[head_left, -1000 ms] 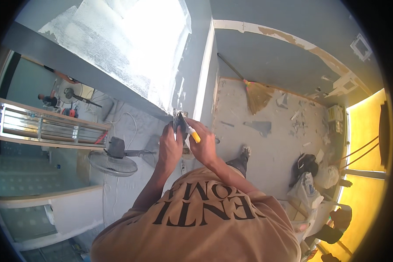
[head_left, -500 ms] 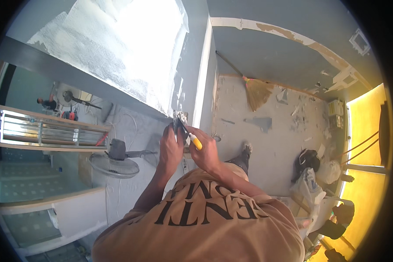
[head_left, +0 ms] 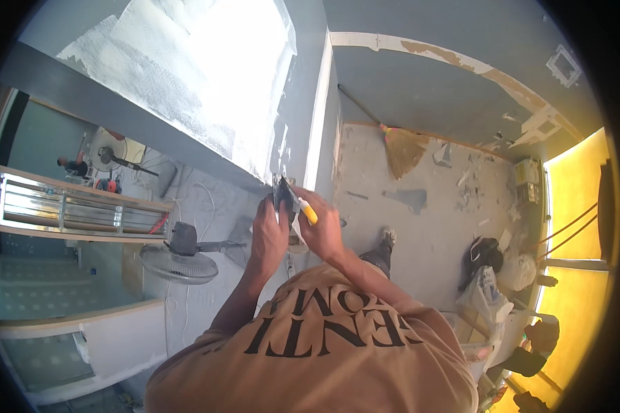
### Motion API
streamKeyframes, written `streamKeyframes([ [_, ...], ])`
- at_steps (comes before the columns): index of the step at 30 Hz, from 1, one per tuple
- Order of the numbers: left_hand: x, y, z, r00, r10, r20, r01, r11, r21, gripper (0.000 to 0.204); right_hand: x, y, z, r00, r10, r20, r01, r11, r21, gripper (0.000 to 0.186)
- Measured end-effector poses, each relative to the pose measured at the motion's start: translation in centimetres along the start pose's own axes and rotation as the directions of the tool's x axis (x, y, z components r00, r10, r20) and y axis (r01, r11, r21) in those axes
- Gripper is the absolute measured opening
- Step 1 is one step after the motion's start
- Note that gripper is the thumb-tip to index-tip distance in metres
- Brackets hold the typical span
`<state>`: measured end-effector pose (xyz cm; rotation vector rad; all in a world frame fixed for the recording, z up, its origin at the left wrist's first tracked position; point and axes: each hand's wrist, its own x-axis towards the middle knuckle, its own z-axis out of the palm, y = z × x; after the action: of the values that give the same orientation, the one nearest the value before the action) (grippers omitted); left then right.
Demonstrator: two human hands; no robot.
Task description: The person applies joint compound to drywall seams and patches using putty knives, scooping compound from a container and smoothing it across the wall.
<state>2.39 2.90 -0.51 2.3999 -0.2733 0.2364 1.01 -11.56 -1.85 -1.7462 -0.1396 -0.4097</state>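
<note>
My left hand [head_left: 269, 235] is closed on a dark metal putty blade [head_left: 278, 196], held upright at the lower corner of the grey wall with its white-plastered patch [head_left: 186, 62]. My right hand [head_left: 322, 230] is closed on a putty knife with a yellow and white handle [head_left: 307, 210]; its dark blade is against the blade in my left hand, partly hiding it. Pale compound shows around the blades, too small to make out clearly.
A pedestal fan [head_left: 179, 261] stands below left, near cables. A straw broom [head_left: 403, 151] leans at the back wall, with scraps on the floor [head_left: 406, 234]. Bags [head_left: 489, 289] lie at right by a yellow panel [head_left: 572, 303]. Another person [head_left: 76, 165] is far left.
My right hand and knife dipped slightly half a second ago and now are a little higher again, the knife's blade angled up along the other blade. My left hand has hardly moved.
</note>
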Motion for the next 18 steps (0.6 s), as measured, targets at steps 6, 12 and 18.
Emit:
streamKeyframes([
  [6,0.2,0.1,0.0,0.998,0.052,-0.033,-0.052,0.999,0.000,0.027,-0.5,-0.2,-0.2,0.997,0.066,0.038,-0.066,0.998,0.000,0.054],
  [12,0.1,0.2,0.0,0.999,0.037,-0.029,-0.036,0.999,0.014,0.026,0.1,-1.0,-0.1,0.999,0.032,-0.004,-0.032,0.999,-0.006,0.052],
  [18,0.3,0.4,-0.1,0.997,0.064,-0.033,-0.064,0.998,-0.021,0.024,-0.3,-0.9,-0.4,1.000,0.000,0.008,0.000,1.000,0.003,0.052],
])
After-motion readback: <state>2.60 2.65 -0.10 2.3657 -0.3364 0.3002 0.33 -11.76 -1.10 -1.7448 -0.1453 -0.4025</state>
